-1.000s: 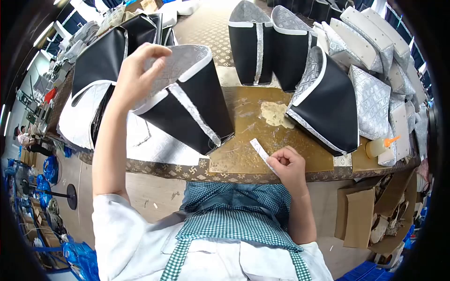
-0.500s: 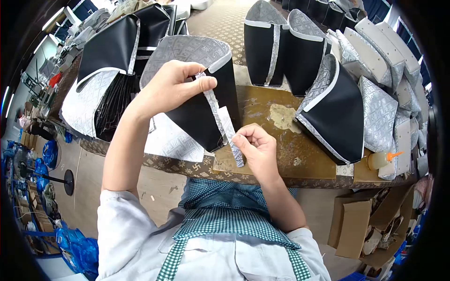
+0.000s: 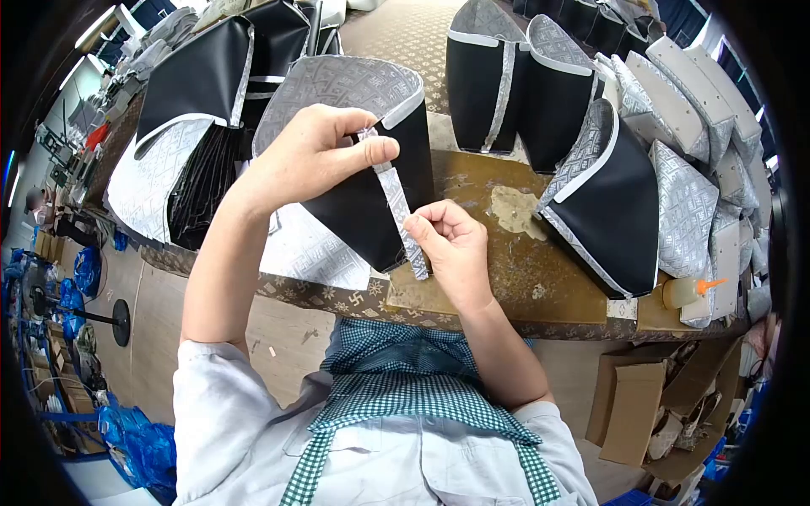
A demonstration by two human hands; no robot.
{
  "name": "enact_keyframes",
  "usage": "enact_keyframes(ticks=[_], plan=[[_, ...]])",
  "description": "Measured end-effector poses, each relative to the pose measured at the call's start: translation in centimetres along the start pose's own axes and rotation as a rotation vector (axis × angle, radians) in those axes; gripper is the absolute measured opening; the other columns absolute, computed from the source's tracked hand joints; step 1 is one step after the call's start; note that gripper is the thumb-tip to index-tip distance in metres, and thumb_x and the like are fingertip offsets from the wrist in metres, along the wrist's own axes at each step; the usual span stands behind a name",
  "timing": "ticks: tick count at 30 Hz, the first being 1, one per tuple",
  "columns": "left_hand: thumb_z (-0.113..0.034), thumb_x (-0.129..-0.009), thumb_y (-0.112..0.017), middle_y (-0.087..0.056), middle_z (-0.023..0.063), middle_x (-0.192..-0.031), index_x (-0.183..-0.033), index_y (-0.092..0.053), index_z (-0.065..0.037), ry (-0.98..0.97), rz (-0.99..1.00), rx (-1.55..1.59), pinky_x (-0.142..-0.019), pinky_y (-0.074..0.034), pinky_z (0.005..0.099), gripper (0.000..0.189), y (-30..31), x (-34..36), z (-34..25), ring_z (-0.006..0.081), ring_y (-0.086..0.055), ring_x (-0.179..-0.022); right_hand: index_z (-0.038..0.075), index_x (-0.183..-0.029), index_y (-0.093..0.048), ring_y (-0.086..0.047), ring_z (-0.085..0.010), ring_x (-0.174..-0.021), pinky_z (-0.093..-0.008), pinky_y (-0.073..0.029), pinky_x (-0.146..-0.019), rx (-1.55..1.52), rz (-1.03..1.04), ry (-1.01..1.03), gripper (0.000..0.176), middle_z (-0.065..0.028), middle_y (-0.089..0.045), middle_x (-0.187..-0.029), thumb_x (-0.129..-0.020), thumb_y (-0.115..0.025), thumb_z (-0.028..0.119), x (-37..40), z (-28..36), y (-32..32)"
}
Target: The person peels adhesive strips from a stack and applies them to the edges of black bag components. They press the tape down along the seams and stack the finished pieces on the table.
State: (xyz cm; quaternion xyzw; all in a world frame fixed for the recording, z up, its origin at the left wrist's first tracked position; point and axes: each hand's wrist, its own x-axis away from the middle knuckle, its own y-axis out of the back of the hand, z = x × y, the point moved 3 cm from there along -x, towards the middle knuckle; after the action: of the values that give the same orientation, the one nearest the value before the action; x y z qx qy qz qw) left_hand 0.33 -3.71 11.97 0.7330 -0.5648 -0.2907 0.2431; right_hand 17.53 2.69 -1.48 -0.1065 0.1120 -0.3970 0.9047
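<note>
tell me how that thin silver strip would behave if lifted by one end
Probably floppy: the silver strip is thin and narrow, held straight only by the left hand pinching its top and the right hand its lower end. Likely very light, since fingertip pinches alone carry it. Pushed, it would probably buckle rather than slide.

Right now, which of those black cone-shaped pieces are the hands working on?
The tilted piece nearest the person: the left hand and right hand hold a silver strip against it. The others are untouched.
</note>
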Motion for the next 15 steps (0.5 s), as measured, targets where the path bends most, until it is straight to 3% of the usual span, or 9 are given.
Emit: enact_keyframes(ticks=[4,5,8,9,13,15], plan=[[-0.028,-0.078,-0.081,-0.058,0.0052,-0.061,-0.093,-0.068,0.002,-0.154,0.009,-0.056,-0.053,-0.040,0.0280,0.037,-0.2,0.3,-1.2,0.0074,-0.046,-0.058,0.000,-0.085,-0.068,-0.052,0.0003,-0.063,-0.0168,-0.041,-0.056,-0.002,-0.022,-0.003,0.008,0.0036,-0.061,-0.078,-0.087,-0.072,0.006,-0.1,0.1,-0.1],[-0.022,-0.076,-0.082,-0.065,0.0113,-0.068,-0.097,-0.068,0.003,-0.140,0.041,-0.067,-0.057,-0.045,0.0293,0.036,-0.2,0.1,-0.7,0.0099,-0.051,-0.059,-0.001,-0.085,-0.068,-0.052,0.0002,-0.063,-0.0167,-0.041,-0.056,0.002,-0.027,0.006,0.008,0.0037,-0.061,-0.078,-0.087,-0.072,0.006,-0.1,0.1,-0.1],[-0.019,-0.076,-0.081,-0.066,0.0126,-0.069,-0.096,-0.067,0.003,-0.085,0.043,-0.003,-0.057,-0.045,0.0305,0.033,-0.7,-0.1,-0.5,0.0108,-0.053,-0.059,-0.001,-0.086,-0.068,-0.052,0.0001,-0.063,-0.0166,-0.041,-0.056,0.012,-0.043,0.017,0.008,0.0037,-0.060,-0.078,-0.087,-0.072,0.006,0.2,0.0,0.0],[-0.010,-0.080,-0.079,-0.064,-0.0034,-0.074,-0.096,-0.067,0.003,-0.021,0.070,-0.030,-0.059,-0.045,0.0216,0.025,-0.8,0.0,-0.8,0.0017,-0.050,-0.068,-0.001,-0.086,-0.068,-0.052,0.0000,-0.063,-0.0166,-0.041,-0.056,0.013,-0.049,0.013,0.009,0.0038,-0.060,-0.078,-0.087,-0.072,0.006,0.3,0.0,0.1],[-0.011,-0.080,-0.077,-0.063,-0.0018,-0.071,-0.096,-0.067,0.003,-0.047,0.034,-0.135,-0.058,-0.045,0.0224,0.024,-0.8,-0.2,-1.0,0.0024,-0.050,-0.065,-0.002,-0.087,-0.068,-0.052,0.0001,-0.063,-0.0165,-0.041,-0.055,0.140,-0.067,0.019,0.009,0.0037,-0.060,-0.078,-0.087,-0.072,0.006,1.2,-0.7,0.9],[-0.017,-0.075,-0.079,-0.063,0.0179,-0.070,-0.094,-0.067,0.003,-0.111,-0.013,-0.097,-0.062,-0.046,0.0342,0.030,-0.7,-0.3,-1.0,0.0211,-0.056,-0.060,-0.002,-0.087,-0.068,-0.051,0.0003,-0.062,-0.0164,-0.041,-0.054,0.120,-0.078,-0.029,0.009,0.0038,-0.061,-0.077,-0.087,-0.072,0.006,1.7,-1.9,1.4]])
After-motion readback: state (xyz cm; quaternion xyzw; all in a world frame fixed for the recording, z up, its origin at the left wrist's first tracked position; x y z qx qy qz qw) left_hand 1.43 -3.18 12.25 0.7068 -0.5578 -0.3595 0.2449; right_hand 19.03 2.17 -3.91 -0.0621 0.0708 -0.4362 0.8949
